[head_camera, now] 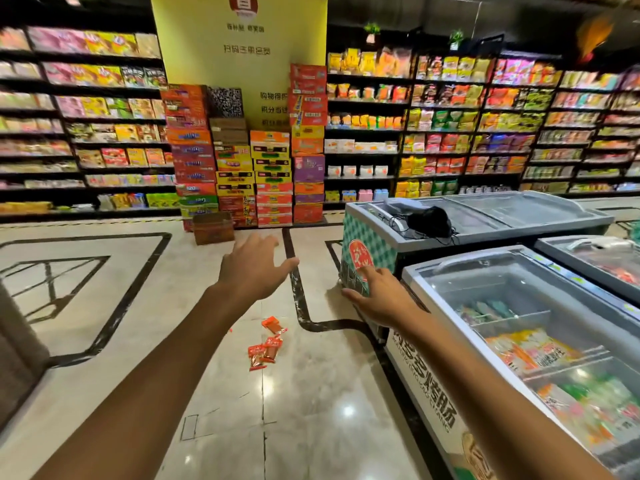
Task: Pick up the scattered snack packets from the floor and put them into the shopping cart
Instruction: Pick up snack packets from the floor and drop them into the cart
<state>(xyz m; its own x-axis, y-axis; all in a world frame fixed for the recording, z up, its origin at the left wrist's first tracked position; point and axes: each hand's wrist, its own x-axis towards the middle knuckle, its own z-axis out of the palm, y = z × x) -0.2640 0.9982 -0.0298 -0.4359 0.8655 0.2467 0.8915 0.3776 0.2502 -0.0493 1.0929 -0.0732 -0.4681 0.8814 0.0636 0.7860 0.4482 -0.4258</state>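
Note:
Several small red snack packets point(265, 346) lie scattered on the shiny tiled floor, in the middle of the head view. My left hand point(254, 268) is stretched forward above and beyond them, fingers apart, holding nothing. My right hand point(379, 296) reaches forward to the right, also open and empty, near the corner of a chest freezer. Both hands are well above the packets and apart from them. No shopping cart shows clearly in this view.
Chest freezers point(426, 268) with glass lids fill the right side. A stack of cartons point(249, 174) and a cardboard box point(213, 228) stand ahead by a yellow pillar. Stocked shelves point(450, 133) line the back. A brown object point(17, 341) edges in at left.

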